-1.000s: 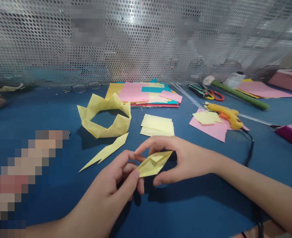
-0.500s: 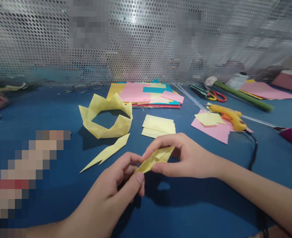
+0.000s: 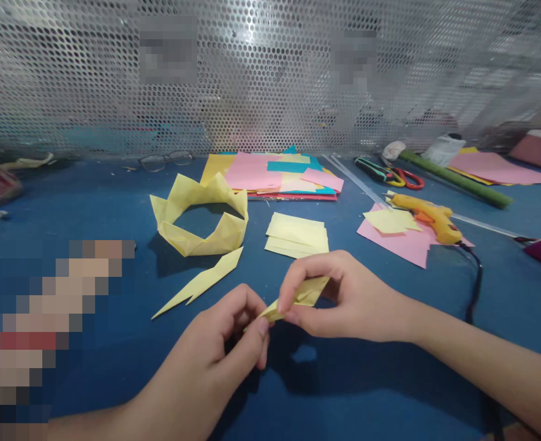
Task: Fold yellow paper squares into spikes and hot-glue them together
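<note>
Between my hands is a folded piece of yellow paper [image 3: 314, 292], held just above the blue table. My left hand [image 3: 224, 343] pinches its left tip between thumb and fingers. On its middle and right part, my right hand [image 3: 344, 300] presses the fold together with thumb and forefinger. Beyond my left hand lies a flat, pointed folded yellow strip [image 3: 206, 280]. Behind that stands a ring of joined folded yellow paper [image 3: 206, 245], shaped like a crown. A small stack of pale yellow paper sheets [image 3: 296, 231] sits just beyond my right hand.
A yellow glue gun [image 3: 429, 215] rests on pink and yellow paper scraps at right, its cord trailing forward. Coloured paper [image 3: 254, 171], scissors [image 3: 408, 177], a green stick [image 3: 458, 177] and eyeglasses [image 3: 165, 160] lie near the perforated metal panel [image 3: 261, 79]. A pixelated area covers the left.
My right thumb and forefinger have closed nearer together on the folded paper, which looks flatter now. The whole view has shifted slightly; the things on the table stay put.
</note>
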`<act>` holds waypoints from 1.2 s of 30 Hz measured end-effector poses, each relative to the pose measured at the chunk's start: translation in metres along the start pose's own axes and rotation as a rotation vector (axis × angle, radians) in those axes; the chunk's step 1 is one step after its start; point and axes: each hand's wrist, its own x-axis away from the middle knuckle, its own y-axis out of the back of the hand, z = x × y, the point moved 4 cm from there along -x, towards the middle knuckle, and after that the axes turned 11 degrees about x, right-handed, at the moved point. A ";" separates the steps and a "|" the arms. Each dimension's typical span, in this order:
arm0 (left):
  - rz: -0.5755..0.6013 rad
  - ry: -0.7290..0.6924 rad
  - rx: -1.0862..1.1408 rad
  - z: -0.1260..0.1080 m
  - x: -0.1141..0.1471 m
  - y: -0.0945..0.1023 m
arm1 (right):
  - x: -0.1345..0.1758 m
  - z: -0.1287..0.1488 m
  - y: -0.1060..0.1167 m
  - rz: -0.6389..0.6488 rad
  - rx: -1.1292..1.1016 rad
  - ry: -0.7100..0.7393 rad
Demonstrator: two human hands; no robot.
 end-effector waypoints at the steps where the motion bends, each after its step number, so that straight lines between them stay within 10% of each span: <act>1: 0.001 -0.003 0.004 0.000 0.000 0.000 | 0.000 0.000 0.000 0.004 -0.006 -0.003; 21: 0.007 -0.071 0.019 -0.001 0.000 -0.001 | 0.005 -0.001 -0.002 0.041 -0.021 -0.014; 36: 0.016 -0.198 -0.051 -0.017 -0.005 -0.001 | 0.009 -0.012 -0.015 0.012 -0.445 -0.198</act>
